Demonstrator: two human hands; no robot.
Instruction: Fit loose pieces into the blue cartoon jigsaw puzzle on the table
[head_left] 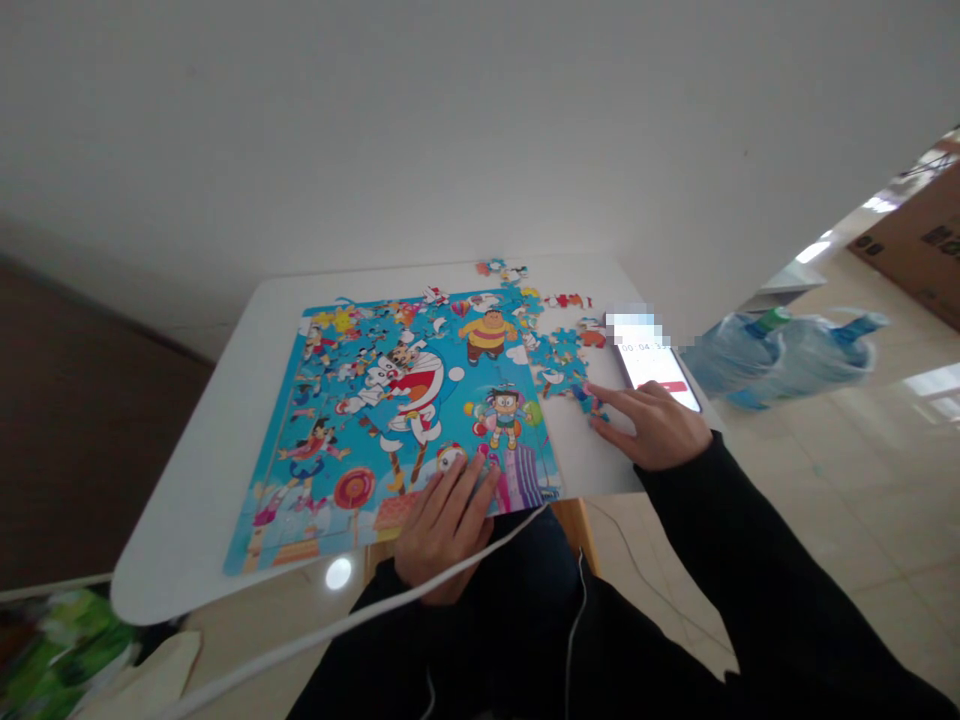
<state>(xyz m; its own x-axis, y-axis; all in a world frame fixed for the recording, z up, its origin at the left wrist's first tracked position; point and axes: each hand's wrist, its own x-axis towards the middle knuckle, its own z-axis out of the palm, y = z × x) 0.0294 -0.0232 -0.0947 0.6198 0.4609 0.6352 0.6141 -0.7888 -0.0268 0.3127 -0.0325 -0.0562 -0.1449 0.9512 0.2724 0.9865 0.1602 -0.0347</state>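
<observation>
A cartoon jigsaw puzzle [442, 385] with a blue ground lies on the table, partly put together, with loose pieces heaped over its upper left. My left hand [448, 520] rests flat on its lower edge, fingers stretched out. To the right of the board, my right hand [656, 425] has its thumb and index finger at a small blue puzzle piece [587, 402], beside a cluster of loose blue pieces [559, 357]. More red and white pieces [568, 300] lie by the board's upper right corner.
A phone [649, 362] with a running timer lies near the table's right edge. The white table [202, 440] stands against a pale wall. A white cable [360, 622] crosses in front of my lap. Plastic-wrapped bottles [780, 355] and a cardboard box [915, 235] are on the floor at right.
</observation>
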